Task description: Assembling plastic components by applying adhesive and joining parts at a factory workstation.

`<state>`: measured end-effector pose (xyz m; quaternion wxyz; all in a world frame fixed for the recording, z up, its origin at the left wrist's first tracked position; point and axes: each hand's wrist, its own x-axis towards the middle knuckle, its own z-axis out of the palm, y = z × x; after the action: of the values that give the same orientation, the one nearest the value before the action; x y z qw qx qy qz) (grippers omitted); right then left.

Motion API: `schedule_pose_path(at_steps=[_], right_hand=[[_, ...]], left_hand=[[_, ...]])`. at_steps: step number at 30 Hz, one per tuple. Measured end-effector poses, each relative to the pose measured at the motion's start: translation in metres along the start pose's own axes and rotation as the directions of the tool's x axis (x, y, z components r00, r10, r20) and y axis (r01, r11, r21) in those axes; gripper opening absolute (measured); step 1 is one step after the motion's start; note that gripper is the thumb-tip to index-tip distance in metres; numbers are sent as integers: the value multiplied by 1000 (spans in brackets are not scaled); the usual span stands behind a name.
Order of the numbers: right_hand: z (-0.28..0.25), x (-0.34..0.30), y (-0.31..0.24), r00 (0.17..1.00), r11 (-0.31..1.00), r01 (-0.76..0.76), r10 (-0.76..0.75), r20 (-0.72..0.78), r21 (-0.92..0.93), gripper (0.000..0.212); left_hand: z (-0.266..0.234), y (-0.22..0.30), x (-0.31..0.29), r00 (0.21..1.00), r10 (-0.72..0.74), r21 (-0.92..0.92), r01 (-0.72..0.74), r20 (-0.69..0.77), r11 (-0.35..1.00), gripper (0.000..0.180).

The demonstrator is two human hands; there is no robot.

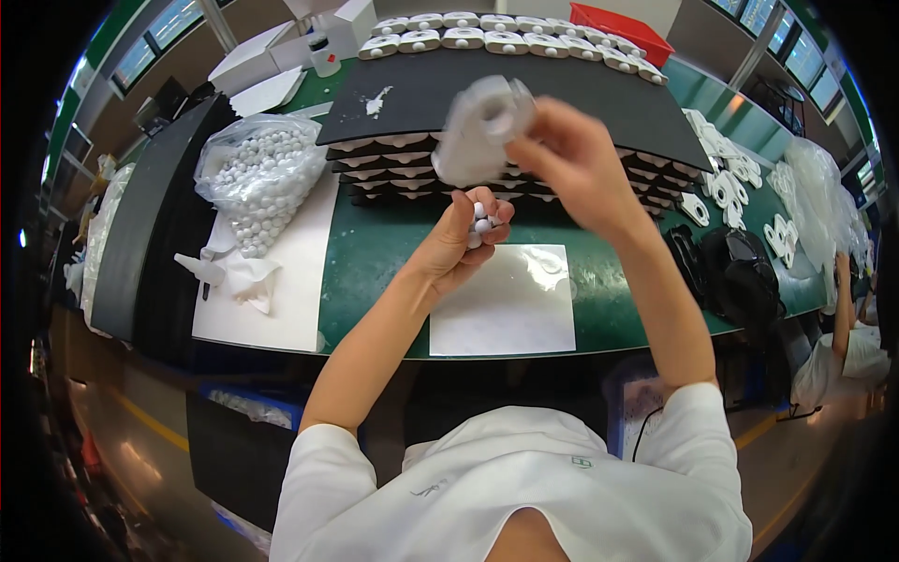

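Observation:
Several small white balls [481, 226] rest in my left hand [448, 242], its fingers curled around them above the white sheet [501, 314]. Raised a little above and to the right, my right hand [569, 155] grips a white plastic part [473, 140] with a round hole at one end. Motion smears both that hand and the part. Behind my hands stands a stack of black boards [524, 84] with white parts layered between them. On its top board, rows of white parts with balls [459, 37] line the far edge.
To the left, a clear bag of white balls [262, 169] stands near a white nozzle bottle [198, 268] and crumpled tissue [251, 281]. Loose white parts [726, 192], a glossy black object [740, 276] and a red bin [623, 33] are at right. Another person's arm [843, 300] shows far right.

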<state>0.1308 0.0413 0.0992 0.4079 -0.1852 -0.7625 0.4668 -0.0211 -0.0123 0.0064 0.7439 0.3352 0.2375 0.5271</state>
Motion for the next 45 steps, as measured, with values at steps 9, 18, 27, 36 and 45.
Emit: schedule_pose_path(at_steps=[9, 18, 27, 36, 45], right_hand=[[43, 171, 41, 963, 950, -270, 269, -27, -160, 27], [45, 203, 69, 887, 889, -451, 438, -146, -77, 26], [-55, 94, 15, 890, 692, 213, -429, -155, -690, 23], [-295, -70, 43, 830, 47, -523, 255, -496, -851, 22], [-271, -138, 82, 795, 251, -544, 459, -396, -801, 33]], left_hand=[[-15, 2, 10, 978, -115, -420, 33, -172, 907, 31], [-14, -4, 12, 959, -177, -432, 67, -220, 900, 22], [-22, -4, 11, 973, -135, -398, 51, -186, 916, 22], [-12, -8, 11, 973, -139, -323, 74, -182, 944, 17], [-9, -4, 10, 980, -78, -264, 28, -183, 964, 24]])
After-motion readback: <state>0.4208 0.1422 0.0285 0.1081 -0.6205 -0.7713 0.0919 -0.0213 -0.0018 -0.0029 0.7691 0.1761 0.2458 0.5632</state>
